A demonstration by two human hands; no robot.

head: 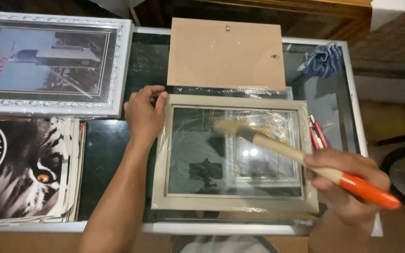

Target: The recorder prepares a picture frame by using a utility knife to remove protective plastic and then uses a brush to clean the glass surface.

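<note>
A grey picture frame (234,202) wrapped in clear plastic lies flat on the glass table, its glass pane reflecting light. My left hand (142,114) rests on the frame's top left corner, fingers curled over its edge. My right hand (345,180) grips a paintbrush (305,159) with an orange handle and pale wooden neck. Its blurred bristles hover over the upper middle of the pane. A brown backing board (226,54) lies just beyond the frame.
A white ornate framed picture (48,63) sits at the far left above a stack of prints with a tiger face (29,168). Blue cloth (323,60) lies at the back right. Red-handled tools (317,133) lie right of the frame. The table's white rim (221,228) runs along the front.
</note>
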